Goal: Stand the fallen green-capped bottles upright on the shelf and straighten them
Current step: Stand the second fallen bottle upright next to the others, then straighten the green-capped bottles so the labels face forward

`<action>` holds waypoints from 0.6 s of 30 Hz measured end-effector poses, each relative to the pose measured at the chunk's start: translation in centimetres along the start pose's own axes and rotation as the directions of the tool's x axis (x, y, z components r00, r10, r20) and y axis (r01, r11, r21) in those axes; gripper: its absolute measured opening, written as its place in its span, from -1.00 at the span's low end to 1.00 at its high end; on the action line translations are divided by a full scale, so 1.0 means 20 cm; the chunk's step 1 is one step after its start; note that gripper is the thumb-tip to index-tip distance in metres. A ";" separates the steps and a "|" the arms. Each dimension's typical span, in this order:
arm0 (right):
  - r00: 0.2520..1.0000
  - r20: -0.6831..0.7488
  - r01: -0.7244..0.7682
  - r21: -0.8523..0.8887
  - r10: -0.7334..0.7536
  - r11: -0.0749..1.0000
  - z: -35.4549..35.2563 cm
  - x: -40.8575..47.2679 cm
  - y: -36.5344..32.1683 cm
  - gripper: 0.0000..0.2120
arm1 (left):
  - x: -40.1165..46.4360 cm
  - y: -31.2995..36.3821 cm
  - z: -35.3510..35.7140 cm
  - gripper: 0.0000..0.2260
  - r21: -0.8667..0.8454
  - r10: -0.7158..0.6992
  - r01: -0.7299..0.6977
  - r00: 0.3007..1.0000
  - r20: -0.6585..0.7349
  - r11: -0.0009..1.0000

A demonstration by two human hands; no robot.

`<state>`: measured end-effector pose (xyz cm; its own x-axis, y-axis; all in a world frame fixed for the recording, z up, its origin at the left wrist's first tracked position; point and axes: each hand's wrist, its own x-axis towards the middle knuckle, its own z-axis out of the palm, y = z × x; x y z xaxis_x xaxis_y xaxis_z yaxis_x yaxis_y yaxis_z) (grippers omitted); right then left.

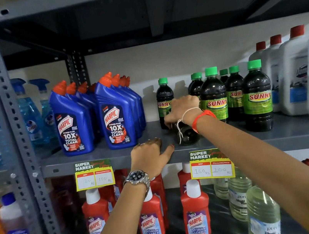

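The right hand (182, 110) reaches over a fallen Sunny bottle (187, 135) that lies on the grey shelf (115, 153), its base toward the shelf edge. The grip looks closed on the bottle's upper part, though the fingers are partly hidden. Just behind and to the right of the grip stand the upright green-capped bottles (215, 95). The left hand (149, 156) rests at the shelf edge, fingers loose, holding nothing. The lifting step seems in hand; next the bottle must be tipped upright without knocking its neighbours.

A fallen bottle (187, 135) lies on the shelf (98, 154) under the right hand (181, 110), before one upright bottle (165, 99), left of the others (235, 94); Harpic bottles (93, 116) stand further left.
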<state>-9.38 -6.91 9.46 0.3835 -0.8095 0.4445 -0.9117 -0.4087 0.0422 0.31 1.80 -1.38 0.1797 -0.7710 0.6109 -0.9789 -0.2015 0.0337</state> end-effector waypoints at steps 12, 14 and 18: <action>0.889 -0.408 0.209 0.765 0.208 0.609 0.13 -0.14 0.05 -0.29 | -0.01 0.02 -0.03 -0.42 -0.014 -0.024 0.024 0.998 0.061 1.000; 0.888 -0.426 0.235 0.743 0.172 0.627 0.19 -0.15 0.06 -0.26 | -0.01 0.02 -0.03 -0.38 -0.008 -0.023 0.024 0.997 0.067 1.000; 0.902 -0.403 0.242 0.770 0.155 0.591 0.21 -0.14 0.08 -0.18 | -0.01 0.03 -0.04 -0.27 -0.014 -0.027 0.028 0.998 0.053 1.000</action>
<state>-11.30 -7.04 4.45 0.1451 -0.6238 0.7680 -0.3321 -0.7619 -0.5560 -0.28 2.27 -0.90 0.2110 -0.7964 0.5668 -0.9748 -0.2143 0.0618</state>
